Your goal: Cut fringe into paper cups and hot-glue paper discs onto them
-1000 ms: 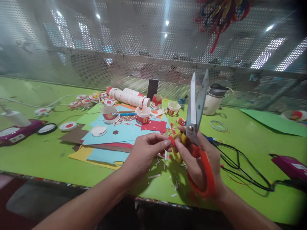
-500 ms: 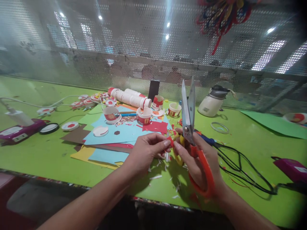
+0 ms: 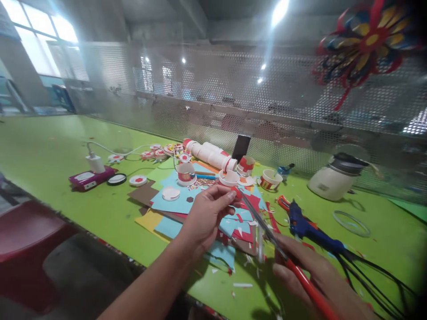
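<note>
The left hand [image 3: 207, 214] pinches red paper [image 3: 237, 194] just beside the tips of scissors [image 3: 266, 228] gripped in the right hand [image 3: 315, 269].

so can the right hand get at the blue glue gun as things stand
Probably, though not with a free grip: the right hand holds the red-handled scissors. The blue glue gun lies just beyond that hand, with nothing seen lying over it, so the way looks open.

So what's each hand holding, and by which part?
The left hand pinches a small red piece by its edge, between thumb and fingers; the right hand holds the scissors by the red handles.
</note>
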Tool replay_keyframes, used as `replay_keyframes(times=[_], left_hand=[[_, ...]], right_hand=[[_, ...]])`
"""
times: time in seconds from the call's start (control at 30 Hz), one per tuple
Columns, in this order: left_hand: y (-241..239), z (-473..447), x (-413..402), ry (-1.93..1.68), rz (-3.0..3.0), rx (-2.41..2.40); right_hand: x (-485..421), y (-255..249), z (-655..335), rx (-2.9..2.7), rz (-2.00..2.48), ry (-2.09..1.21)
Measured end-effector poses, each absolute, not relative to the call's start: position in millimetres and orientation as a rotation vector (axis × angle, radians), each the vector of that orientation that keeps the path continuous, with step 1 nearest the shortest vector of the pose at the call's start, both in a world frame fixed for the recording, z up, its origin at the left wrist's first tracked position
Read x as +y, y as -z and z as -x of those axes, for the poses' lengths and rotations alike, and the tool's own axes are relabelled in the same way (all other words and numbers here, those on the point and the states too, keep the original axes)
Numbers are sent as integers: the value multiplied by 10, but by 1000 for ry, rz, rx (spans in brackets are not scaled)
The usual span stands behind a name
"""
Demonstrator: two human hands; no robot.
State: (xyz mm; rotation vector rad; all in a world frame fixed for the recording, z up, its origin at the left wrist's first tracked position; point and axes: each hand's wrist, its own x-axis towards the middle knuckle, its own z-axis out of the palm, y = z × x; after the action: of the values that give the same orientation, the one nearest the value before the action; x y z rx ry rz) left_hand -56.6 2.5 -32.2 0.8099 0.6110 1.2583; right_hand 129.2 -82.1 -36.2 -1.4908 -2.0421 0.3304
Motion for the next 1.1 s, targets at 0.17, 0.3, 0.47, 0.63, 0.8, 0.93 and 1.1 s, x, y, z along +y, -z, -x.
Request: replay_keyframes(times=[0.17,0.3,0.47,0.63,0.8,0.93,1.1], left_hand=[[283,599,26,-1180,-828,633],[280,598,9,-1164,-832,606],[285,591,7,-1183,-866,615],[293,580,16,-1191,-888,639],[305,573,18,-1197,-889,653],[301,570,12,-1199,-885,660],[317,563,18,-1205,-879,650]], right_hand=[[-808,355,-1408,-2165,1441,-404],[-799,336,-1402,-2149,1458,-425],[-801,349,-1376,-2069,1437,-406],[-800,337,-1347,-2068,1441,-404],[-801,330,-1327,-2052,1455,-393],[-808,324,-1309,-2046,1467,-358],[-804,331,-1296,-2037,1452,-396]])
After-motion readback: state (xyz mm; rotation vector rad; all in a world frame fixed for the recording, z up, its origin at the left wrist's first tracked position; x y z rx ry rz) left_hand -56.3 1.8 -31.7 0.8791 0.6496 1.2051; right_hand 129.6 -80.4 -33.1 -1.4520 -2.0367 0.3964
